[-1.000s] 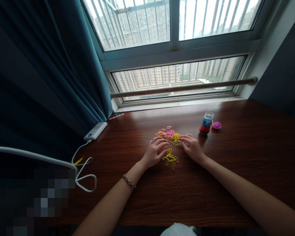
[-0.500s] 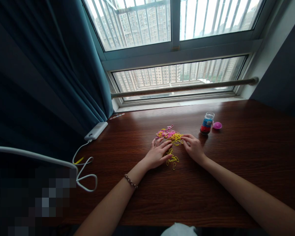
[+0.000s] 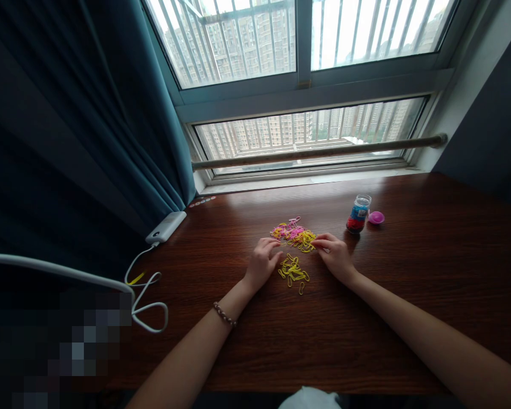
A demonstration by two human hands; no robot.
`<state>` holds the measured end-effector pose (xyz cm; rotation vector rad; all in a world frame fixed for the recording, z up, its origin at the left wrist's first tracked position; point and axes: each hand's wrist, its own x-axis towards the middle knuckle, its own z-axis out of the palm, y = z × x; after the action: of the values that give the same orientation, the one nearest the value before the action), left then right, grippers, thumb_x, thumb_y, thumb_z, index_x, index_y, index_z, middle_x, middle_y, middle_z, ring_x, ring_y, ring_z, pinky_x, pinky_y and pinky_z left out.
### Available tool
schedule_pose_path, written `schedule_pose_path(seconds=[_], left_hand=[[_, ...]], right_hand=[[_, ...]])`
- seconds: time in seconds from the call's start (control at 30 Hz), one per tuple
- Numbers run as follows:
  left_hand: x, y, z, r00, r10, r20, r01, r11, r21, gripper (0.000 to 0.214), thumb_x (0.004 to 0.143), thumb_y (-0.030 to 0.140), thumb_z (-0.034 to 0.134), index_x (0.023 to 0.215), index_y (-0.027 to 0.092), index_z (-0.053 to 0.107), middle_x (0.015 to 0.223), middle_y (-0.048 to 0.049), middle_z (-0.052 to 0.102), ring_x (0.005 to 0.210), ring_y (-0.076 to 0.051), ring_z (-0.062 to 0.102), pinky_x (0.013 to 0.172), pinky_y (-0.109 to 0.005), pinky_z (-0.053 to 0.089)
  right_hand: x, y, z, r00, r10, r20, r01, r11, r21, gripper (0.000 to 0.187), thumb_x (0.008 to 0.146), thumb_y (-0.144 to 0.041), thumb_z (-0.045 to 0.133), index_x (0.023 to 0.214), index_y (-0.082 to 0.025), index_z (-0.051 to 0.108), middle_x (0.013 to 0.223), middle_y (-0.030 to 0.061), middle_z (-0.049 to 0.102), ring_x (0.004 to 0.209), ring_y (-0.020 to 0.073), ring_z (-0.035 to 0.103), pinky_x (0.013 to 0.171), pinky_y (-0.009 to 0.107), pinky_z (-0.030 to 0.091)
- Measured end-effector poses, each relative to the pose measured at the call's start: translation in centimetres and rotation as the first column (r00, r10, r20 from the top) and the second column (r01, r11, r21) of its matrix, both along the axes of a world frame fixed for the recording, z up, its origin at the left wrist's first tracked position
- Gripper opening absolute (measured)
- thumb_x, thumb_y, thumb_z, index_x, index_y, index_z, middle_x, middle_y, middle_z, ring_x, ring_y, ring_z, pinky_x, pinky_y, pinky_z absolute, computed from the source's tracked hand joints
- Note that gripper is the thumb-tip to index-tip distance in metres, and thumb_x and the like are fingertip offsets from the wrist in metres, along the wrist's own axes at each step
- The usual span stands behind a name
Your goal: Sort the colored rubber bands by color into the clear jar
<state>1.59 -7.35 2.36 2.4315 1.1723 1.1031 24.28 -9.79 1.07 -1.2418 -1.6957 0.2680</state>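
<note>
A mixed heap of pink and yellow small elastic bands lies on the dark wooden desk. Nearer to me is a separate small pile of yellow bands. My left hand rests just left of the yellow pile, fingers curled loosely with the tips near the heap. My right hand sits right of the heap, thumb and forefinger pinched at its edge on something too small to name.
A small open jar of coloured bands stands to the right, with its pink lid beside it. A white power bank with a looping white cable lies at the left by the teal curtain. The window sill runs along the back.
My left hand was spread flat over the yellow pile half a second ago; it has drawn back left and curled, uncovering the pile. My right hand has hardly moved.
</note>
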Motion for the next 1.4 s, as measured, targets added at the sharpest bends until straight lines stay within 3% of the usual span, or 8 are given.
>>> schedule_pose_path(seconds=[0.17,0.33,0.47,0.6,0.7,0.9,1.23,1.4], left_hand=[[-0.6,0.6,-0.4,0.973,0.175,0.152,-0.155,0.979,-0.134,0.008,0.076,0.026,0.055,0.076,0.018,0.058,0.076,-0.0030,0.061,0.073,-0.016,0.058,0.071,-0.030,0.047],[-0.4,0.0,0.0,0.960,0.060,0.274,0.033,0.946,-0.323,0.020,0.080,0.030,0.050,0.094,0.017,0.055,0.067,-0.0008,0.061,0.059,-0.013,0.060,0.053,-0.021,0.045],[-0.4,-0.3,0.3,0.982,-0.007,0.190,0.072,0.938,-0.340,0.027,0.084,0.035,0.042,0.093,0.016,0.058,0.052,0.0031,0.052,0.043,-0.009,0.048,0.045,-0.020,0.038],[-0.5,-0.1,0.4,0.989,0.148,-0.012,-0.149,0.983,-0.106,0.031,0.085,0.037,0.039,0.086,0.018,0.063,0.071,-0.0036,0.059,0.067,-0.015,0.053,0.068,-0.029,0.043],[-0.1,0.2,0.3,0.959,0.232,-0.163,-0.230,0.973,0.030,0.030,0.084,0.041,0.040,0.098,0.025,0.062,0.102,-0.0061,0.057,0.102,-0.024,0.044,0.092,-0.046,0.031],[0.4,0.9,-0.9,0.906,0.213,-0.366,-0.240,0.970,-0.029,0.041,0.083,0.052,0.035,0.120,0.037,0.046,0.127,-0.0033,0.042,0.122,-0.032,0.021,0.095,-0.066,0.001],[0.3,1.1,-1.1,0.917,0.231,-0.326,-0.265,0.962,-0.063,0.047,0.084,0.051,0.034,0.123,0.028,0.043,0.128,-0.0066,0.042,0.122,-0.029,0.024,0.099,-0.063,0.006],[-0.4,1.2,-0.4,0.978,0.200,-0.057,-0.203,0.977,-0.057,0.038,0.085,0.043,0.038,0.113,0.023,0.052,0.117,-0.0082,0.049,0.111,-0.023,0.040,0.097,-0.046,0.030]], right_hand=[[-0.4,-0.4,0.4,0.997,0.043,-0.059,-0.044,0.999,-0.011,0.016,0.079,-0.021,0.052,0.085,-0.020,0.067,0.080,0.0048,0.065,0.072,0.0173,0.061,0.066,0.029,0.048],[-1.1,-1.6,1.2,0.940,0.300,-0.163,-0.320,0.940,-0.120,0.023,0.082,-0.030,0.049,0.098,-0.017,0.061,0.069,0.0020,0.065,0.052,0.0120,0.060,0.050,0.022,0.048],[-1.1,-1.7,1.3,0.965,0.252,-0.074,-0.258,0.962,-0.094,0.026,0.085,-0.033,0.044,0.097,-0.018,0.061,0.068,0.0021,0.065,0.051,0.0116,0.058,0.054,0.023,0.047],[-0.6,-0.8,0.9,0.999,0.031,-0.014,-0.031,0.999,-0.022,0.027,0.085,-0.034,0.043,0.088,-0.018,0.064,0.076,0.0055,0.066,0.062,0.0160,0.060,0.058,0.026,0.046],[-0.4,-0.4,0.6,0.999,-0.030,0.024,0.030,1.000,-0.008,0.027,0.085,-0.034,0.043,0.085,-0.019,0.065,0.081,0.0067,0.067,0.066,0.0180,0.060,0.059,0.028,0.046],[-0.5,-0.5,0.6,0.998,0.014,0.068,-0.013,1.000,-0.019,0.025,0.085,-0.031,0.043,0.086,-0.019,0.065,0.079,0.0057,0.066,0.069,0.0182,0.060,0.062,0.028,0.045],[-0.4,-0.5,0.6,0.998,0.006,0.069,-0.006,1.000,-0.003,0.026,0.085,-0.032,0.043,0.085,-0.019,0.065,0.080,0.0060,0.066,0.070,0.0181,0.060,0.063,0.028,0.045],[-0.3,-0.5,0.6,0.998,-0.011,0.058,0.012,1.000,-0.005,0.023,0.085,-0.030,0.044,0.084,-0.020,0.064,0.081,0.0057,0.066,0.072,0.0190,0.060,0.065,0.028,0.045]])
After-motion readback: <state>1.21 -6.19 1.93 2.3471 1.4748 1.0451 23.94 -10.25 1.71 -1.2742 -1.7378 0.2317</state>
